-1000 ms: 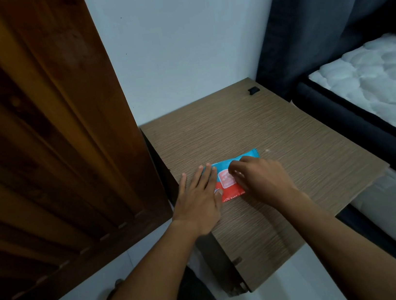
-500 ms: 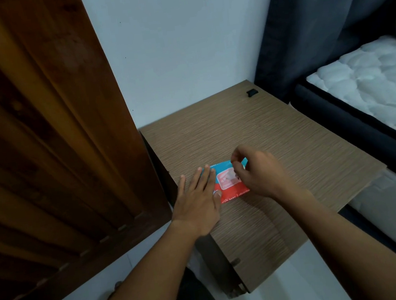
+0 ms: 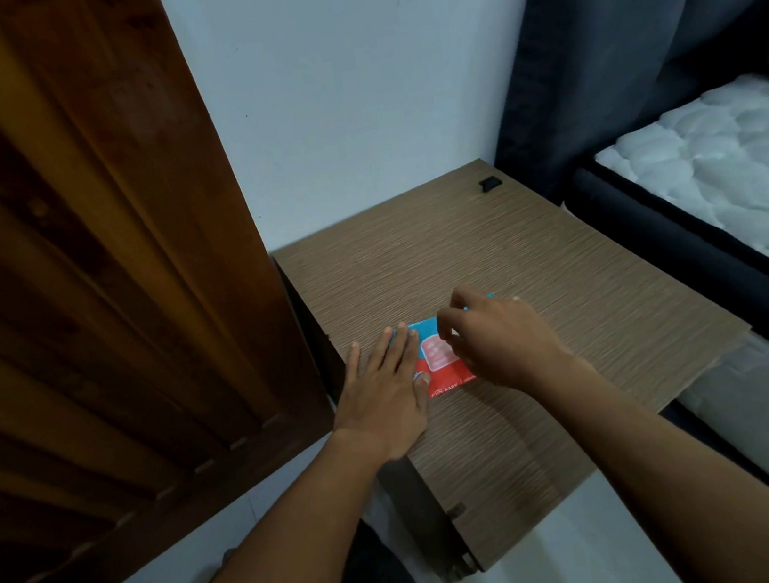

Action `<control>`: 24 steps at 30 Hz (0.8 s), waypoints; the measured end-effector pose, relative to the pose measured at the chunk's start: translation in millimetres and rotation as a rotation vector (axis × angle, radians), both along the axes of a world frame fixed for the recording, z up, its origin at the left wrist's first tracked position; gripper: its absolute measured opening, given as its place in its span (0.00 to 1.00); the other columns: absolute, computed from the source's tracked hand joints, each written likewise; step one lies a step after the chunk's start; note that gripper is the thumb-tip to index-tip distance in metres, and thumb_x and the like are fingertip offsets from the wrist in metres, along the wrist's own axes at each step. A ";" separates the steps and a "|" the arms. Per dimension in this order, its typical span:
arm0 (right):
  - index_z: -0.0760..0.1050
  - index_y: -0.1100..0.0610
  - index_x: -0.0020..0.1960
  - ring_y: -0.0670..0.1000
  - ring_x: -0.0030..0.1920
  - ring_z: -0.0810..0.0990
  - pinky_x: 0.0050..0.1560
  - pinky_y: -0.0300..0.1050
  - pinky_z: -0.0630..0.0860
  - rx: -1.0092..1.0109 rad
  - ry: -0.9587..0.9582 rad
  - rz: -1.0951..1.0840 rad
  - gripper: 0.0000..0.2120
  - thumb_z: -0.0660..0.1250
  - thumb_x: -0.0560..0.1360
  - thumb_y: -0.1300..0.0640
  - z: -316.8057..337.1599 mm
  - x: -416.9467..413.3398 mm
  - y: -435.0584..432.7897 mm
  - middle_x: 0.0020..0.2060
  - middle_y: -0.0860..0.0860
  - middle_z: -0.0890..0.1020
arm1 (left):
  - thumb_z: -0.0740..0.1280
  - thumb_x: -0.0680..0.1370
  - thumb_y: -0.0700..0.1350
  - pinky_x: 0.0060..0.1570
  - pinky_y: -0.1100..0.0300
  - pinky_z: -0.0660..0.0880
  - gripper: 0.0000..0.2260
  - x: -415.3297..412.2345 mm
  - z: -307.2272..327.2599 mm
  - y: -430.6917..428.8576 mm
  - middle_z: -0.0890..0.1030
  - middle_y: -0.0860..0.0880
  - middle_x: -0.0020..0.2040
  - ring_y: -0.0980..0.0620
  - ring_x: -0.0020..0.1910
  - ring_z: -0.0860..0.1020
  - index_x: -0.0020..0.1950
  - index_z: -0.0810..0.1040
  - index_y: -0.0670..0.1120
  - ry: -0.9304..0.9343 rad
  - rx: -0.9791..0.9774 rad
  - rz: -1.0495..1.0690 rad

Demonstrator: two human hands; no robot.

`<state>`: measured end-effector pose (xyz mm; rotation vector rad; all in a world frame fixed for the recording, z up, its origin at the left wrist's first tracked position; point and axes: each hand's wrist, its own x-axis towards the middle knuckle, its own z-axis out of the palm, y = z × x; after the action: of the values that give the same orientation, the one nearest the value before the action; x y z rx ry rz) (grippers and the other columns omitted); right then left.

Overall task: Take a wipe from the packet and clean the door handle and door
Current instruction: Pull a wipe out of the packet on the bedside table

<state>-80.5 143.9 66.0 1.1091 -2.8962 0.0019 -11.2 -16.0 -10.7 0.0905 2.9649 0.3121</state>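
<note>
Red-and-blue packet (image 3: 444, 381) on bench (image 3: 566, 265): our left hand (image 3: 388, 399) flat, pinning it; right hand (image 3: 503, 343) pinches its flap (image 3: 437, 357). No wipe out yet; door (image 3: 75, 285) uncleaned, we judge.

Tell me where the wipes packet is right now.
In the head view, the wipes packet lies flat on the wood-grain side table, toward its left edge, with the left hand pressing its left end and the right hand pinching at its right part.
</note>
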 end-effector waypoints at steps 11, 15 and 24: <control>0.70 0.54 0.53 0.52 0.42 0.77 0.37 0.50 0.76 -0.040 -0.030 -0.010 0.08 0.65 0.75 0.55 -2.1 -7.2 1.4 0.52 0.51 0.74 | 0.43 0.84 0.58 0.76 0.44 0.37 0.28 0.1 2.6 0.3 0.40 0.49 0.81 0.53 0.78 0.36 0.79 0.37 0.48 -0.009 -0.009 0.002; 0.69 0.53 0.48 0.51 0.41 0.74 0.37 0.48 0.71 -0.237 -0.165 -0.069 0.03 0.61 0.75 0.56 2.9 -12.8 7.4 0.48 0.49 0.72 | 0.43 0.83 0.57 0.77 0.43 0.38 0.28 0.1 3.4 1.4 0.41 0.50 0.81 0.53 0.78 0.36 0.80 0.38 0.48 -0.002 -0.011 0.002; 0.71 0.53 0.45 0.43 0.41 0.74 0.36 0.38 0.68 -0.532 -0.380 -0.221 0.05 0.59 0.79 0.56 12.1 -18.0 8.7 0.43 0.48 0.76 | 0.42 0.83 0.57 0.76 0.42 0.38 0.28 -0.3 5.1 2.9 0.40 0.49 0.81 0.53 0.78 0.36 0.80 0.38 0.48 -0.025 -0.020 0.016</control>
<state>-98.5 152.5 78.1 0.7521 -3.0127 1.0087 -11.5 -13.2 -5.6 0.0600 2.9446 0.2831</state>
